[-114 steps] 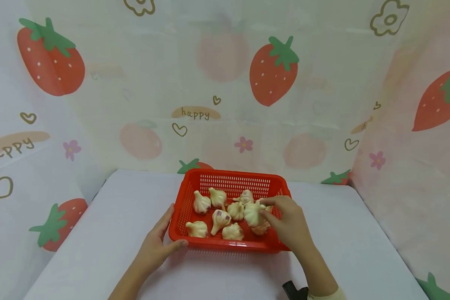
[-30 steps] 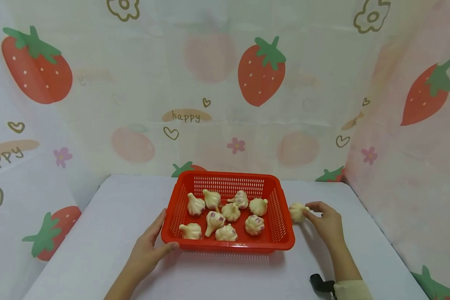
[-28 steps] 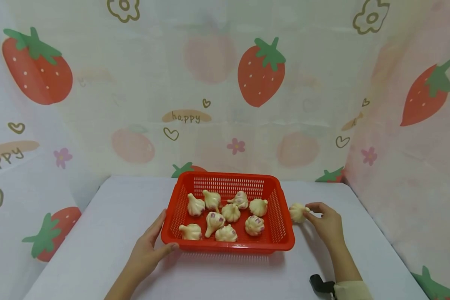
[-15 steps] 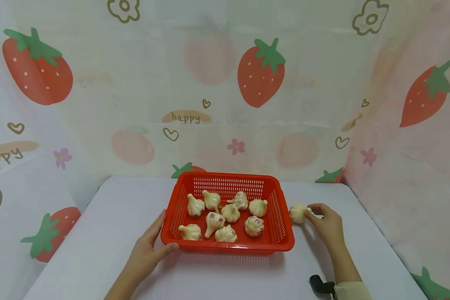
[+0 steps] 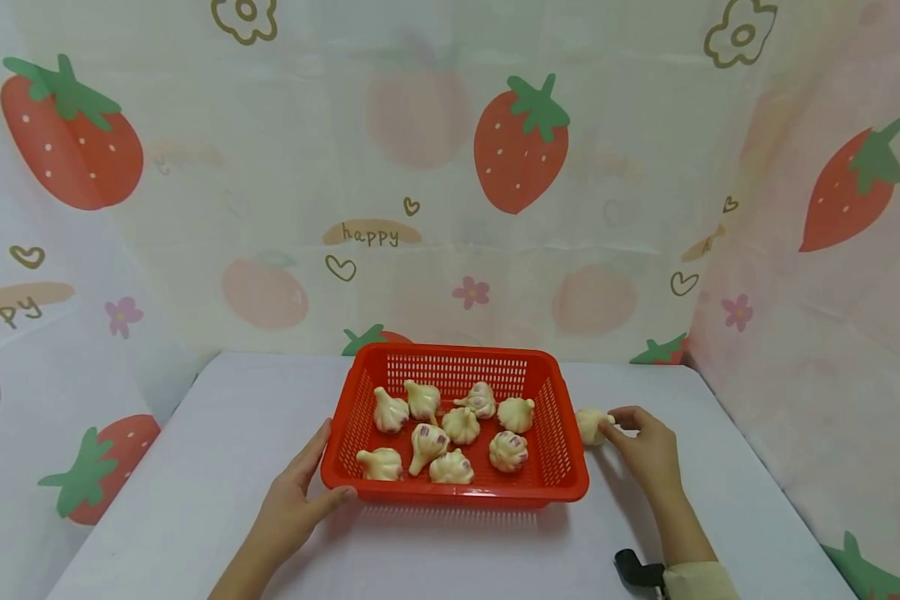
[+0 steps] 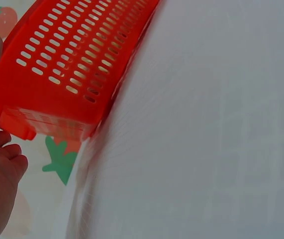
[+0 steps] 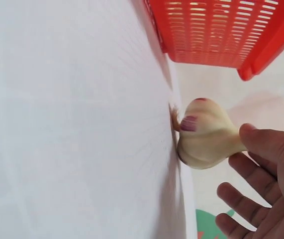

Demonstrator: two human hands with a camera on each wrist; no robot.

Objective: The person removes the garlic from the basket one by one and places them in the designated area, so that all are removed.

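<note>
A red plastic basket [image 5: 461,493] with slotted walls holds several garlic bulbs [image 5: 461,426], cream-white, some with purple patches. At its left front corner my left hand [image 5: 288,500] grips the rim, thumb along the front edge; in the left wrist view the fingers [image 6: 13,152] curl beside the rim's underside. Just outside the basket's right wall is one more garlic bulb [image 5: 591,427]. My right hand [image 5: 648,450] pinches its stem between thumb and forefinger. In the right wrist view this bulb [image 7: 206,137] has its root end down at the white tabletop, with the other fingers spread loosely.
A white-covered table [image 5: 465,558] lies beneath everything. Behind and at both sides stand cloth walls [image 5: 412,150] printed with strawberries, hearts and flowers. A black device [image 5: 637,571] is at my right wrist by the sleeve [image 5: 699,581].
Since the oldest frame, my right hand has carried a garlic bulb out of the basket to its right side. In the last half second it shifted slightly left. My left hand stays on the rim.
</note>
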